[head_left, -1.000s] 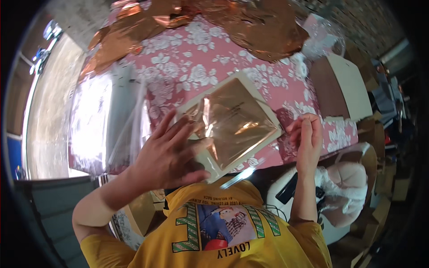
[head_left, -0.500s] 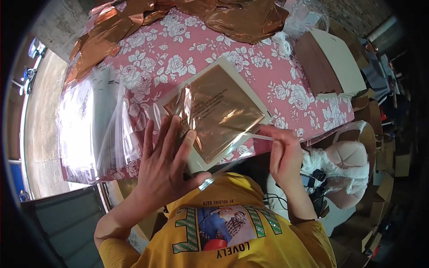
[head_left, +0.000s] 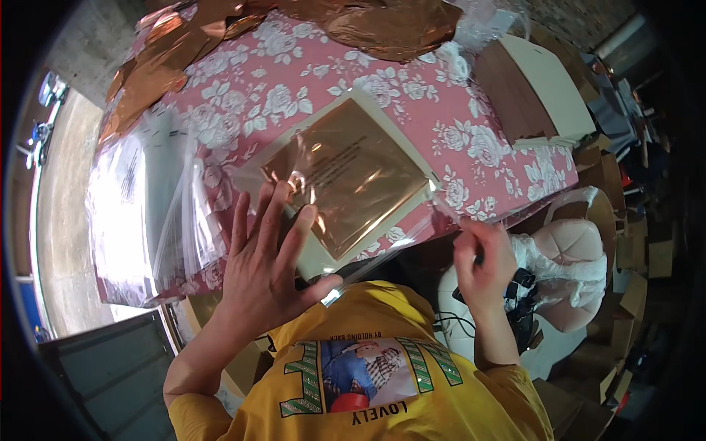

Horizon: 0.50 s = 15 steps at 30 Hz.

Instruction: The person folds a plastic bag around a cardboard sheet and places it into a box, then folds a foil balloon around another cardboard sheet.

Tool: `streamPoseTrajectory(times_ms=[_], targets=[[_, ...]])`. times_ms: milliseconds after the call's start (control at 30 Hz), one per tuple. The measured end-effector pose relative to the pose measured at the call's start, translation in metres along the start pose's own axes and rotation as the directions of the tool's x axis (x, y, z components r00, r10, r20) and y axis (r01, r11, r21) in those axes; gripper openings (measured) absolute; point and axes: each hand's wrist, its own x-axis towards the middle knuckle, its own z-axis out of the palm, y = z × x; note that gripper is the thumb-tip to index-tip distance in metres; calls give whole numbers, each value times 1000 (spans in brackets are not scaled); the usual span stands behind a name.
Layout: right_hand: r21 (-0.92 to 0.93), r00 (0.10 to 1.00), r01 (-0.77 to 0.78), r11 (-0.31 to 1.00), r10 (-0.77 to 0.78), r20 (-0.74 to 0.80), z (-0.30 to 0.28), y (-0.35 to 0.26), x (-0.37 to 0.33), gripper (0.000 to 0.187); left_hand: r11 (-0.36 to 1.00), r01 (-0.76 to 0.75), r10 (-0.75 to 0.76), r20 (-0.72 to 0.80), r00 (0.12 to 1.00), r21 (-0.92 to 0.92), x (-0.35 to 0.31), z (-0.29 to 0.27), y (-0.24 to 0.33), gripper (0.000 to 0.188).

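A clear plastic bag point(head_left: 397, 245) lies on the table in front of me, holding a pale board point(head_left: 393, 137) with a shiny copper-coloured foil sheet point(head_left: 346, 165) on it. Small dark print runs across the bag over the foil. My left hand point(head_left: 268, 257) rests open, fingers spread, on the near left part of the bag. Off the bag's right corner, my right hand point(head_left: 485, 261) is closed in a pinch. Between its thumb and fingers is the end of a thin translucent strip point(head_left: 447, 209) that stretches from the bag's corner; the exact grip is partly hidden.
A stack of clear bags point(head_left: 151, 206) lies at the table's left. Crumpled copper foil point(head_left: 390, 28) covers the far edge. A stack of pale boards point(head_left: 544, 92) stands at the far right. Beyond the table's right edge is a wrapped pink cushioned seat point(head_left: 566, 250), with cardboard boxes point(head_left: 632, 253) behind it.
My right hand has moved right, away from the foil, drawing the strip out past the bag's corner. My left hand stays spread on the bag. The whole view has shifted slightly.
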Motion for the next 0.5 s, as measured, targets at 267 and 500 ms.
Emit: streamPoseTrajectory(times_ms=[267,500], targets=[[559,691,-718,414,514,508,-18,-15,18,12,996,-67,64,-69,996,-53,1,-1,-4,80],[181,881,-434,882,375,288,-14,-21,25,15,995,-50,39,-117,992,-90,1,7,2,69]])
